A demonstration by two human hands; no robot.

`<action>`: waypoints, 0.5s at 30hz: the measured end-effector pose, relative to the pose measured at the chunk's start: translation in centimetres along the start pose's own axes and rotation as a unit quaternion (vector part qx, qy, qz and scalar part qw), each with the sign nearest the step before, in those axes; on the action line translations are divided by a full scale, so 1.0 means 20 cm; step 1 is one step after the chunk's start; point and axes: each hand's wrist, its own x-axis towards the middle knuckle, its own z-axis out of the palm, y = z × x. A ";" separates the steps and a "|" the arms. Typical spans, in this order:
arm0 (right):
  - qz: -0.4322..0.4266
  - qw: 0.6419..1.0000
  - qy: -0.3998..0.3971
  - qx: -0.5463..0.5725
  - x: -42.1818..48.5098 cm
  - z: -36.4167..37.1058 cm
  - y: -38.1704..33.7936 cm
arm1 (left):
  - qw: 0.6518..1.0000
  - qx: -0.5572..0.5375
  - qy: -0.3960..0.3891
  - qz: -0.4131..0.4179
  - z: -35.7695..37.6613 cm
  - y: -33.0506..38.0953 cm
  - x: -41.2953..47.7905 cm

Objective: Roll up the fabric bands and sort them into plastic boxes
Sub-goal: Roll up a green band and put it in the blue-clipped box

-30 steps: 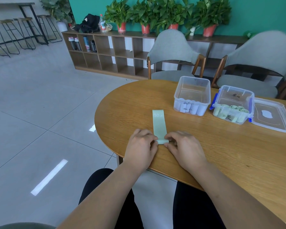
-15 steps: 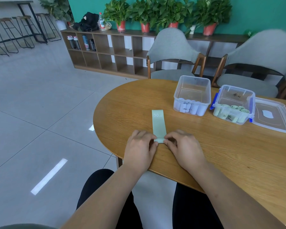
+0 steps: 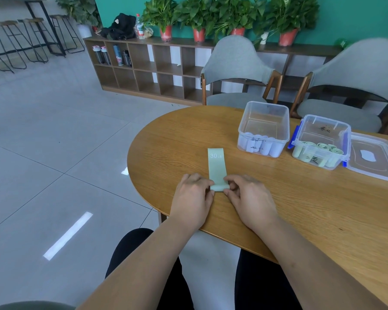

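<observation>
Pale green fabric band [image 3: 216, 166] lies lengthwise at frame centre on the wooden bench [image 3: 300, 209], its near end rolled | left hand [image 3: 193, 198] and right hand [image 3: 251, 200] pinch that roll from either side | white-roll box [image 3: 263, 113] and green-roll box [image 3: 321, 128] stand upper right

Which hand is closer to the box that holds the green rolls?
Right. The right hand pinches the rolled end of the green band, left of the box; the left hand pinches that end from its other side, farther from the box.
</observation>
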 end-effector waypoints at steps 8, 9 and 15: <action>0.024 1.000 0.009 0.010 0.04 -0.01 -0.01 | 0.999 -0.042 0.010 -0.020 -0.02 0.02 0.01; 0.024 1.000 0.010 0.001 0.04 -0.01 -0.01 | 0.999 -0.047 0.013 -0.023 -0.02 0.02 0.00; 0.019 1.000 0.005 -0.020 0.04 0.01 -0.01 | 0.999 -0.038 0.023 -0.023 -0.01 0.02 0.03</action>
